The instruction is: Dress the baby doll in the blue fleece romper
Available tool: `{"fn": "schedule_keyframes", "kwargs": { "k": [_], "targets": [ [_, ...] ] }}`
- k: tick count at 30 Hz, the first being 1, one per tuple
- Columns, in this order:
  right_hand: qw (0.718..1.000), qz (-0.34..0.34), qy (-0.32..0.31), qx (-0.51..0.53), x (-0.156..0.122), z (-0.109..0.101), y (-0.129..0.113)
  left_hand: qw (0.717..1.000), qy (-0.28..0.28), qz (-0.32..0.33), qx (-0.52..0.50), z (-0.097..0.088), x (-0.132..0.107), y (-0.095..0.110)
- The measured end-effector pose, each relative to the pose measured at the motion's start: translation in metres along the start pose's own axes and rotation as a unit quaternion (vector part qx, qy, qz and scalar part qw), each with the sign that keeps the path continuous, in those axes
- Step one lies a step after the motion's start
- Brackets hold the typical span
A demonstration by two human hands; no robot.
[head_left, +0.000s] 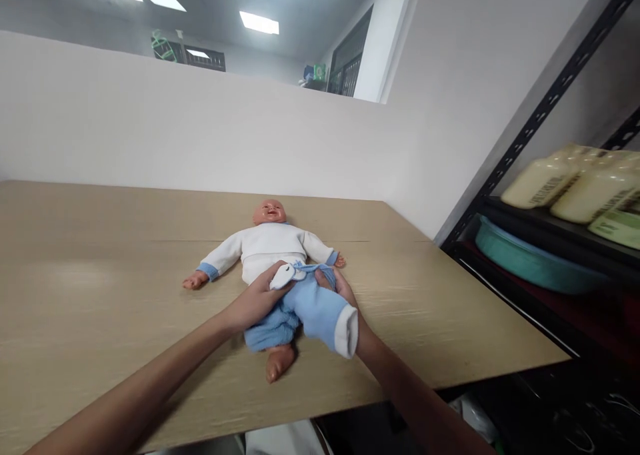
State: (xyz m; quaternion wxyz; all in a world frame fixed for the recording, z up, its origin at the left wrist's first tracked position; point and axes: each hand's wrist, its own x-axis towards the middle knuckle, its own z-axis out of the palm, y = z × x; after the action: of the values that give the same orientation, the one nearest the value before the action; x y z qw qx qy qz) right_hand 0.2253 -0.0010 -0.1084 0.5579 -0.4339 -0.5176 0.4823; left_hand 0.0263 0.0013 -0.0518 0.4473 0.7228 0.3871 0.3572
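Observation:
A baby doll [270,241] lies on its back on the wooden table [100,295], head away from me. It wears a white top with blue cuffs and light blue trousers [310,311]. My left hand [257,298] grips the trousers' waistband at the doll's left hip, fingers curled on the cloth. My right hand [343,287] holds the waistband on the other side, mostly hidden behind the raised trouser leg with its white cuff. One bare foot [277,363] of the doll sticks out toward me.
A white partition wall [200,121] runs behind the table. To the right stands a black metal shelf [540,115] with cream bottles [575,181] and a teal basin [530,258]. The table's front edge is close to me.

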Motion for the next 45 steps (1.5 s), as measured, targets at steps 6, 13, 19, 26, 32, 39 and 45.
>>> {"fn": "schedule_keyframes", "kwargs": {
  "k": [6,13,19,26,32,39,45],
  "targets": [
    [0.999,-0.004,-0.038,-0.003,0.025,0.002,-0.003,0.999,0.002,-0.036,0.016,0.002,0.000,0.008],
    [0.993,0.001,-0.111,-0.029,0.016,-0.015,-0.024,0.991,-0.116,-0.059,-0.025,-0.014,-0.012,0.010],
    [0.995,0.005,-0.103,-0.010,0.019,-0.027,-0.014,0.999,-0.041,0.014,0.033,-0.013,0.000,-0.005],
    [0.995,0.034,-0.081,0.037,0.048,-0.010,0.003,0.974,0.061,0.052,0.212,-0.001,0.009,-0.013],
    [0.995,0.022,-0.078,0.051,0.068,0.000,-0.004,0.964,0.089,0.039,0.246,0.000,0.012,-0.006],
    [0.999,0.001,-0.028,-0.024,0.073,-0.021,-0.004,0.973,0.095,0.042,0.208,-0.025,-0.020,-0.006],
    [0.995,-0.011,-0.018,-0.100,0.091,-0.032,-0.006,0.988,0.018,0.023,0.152,-0.054,-0.048,-0.020]
  ]
}}
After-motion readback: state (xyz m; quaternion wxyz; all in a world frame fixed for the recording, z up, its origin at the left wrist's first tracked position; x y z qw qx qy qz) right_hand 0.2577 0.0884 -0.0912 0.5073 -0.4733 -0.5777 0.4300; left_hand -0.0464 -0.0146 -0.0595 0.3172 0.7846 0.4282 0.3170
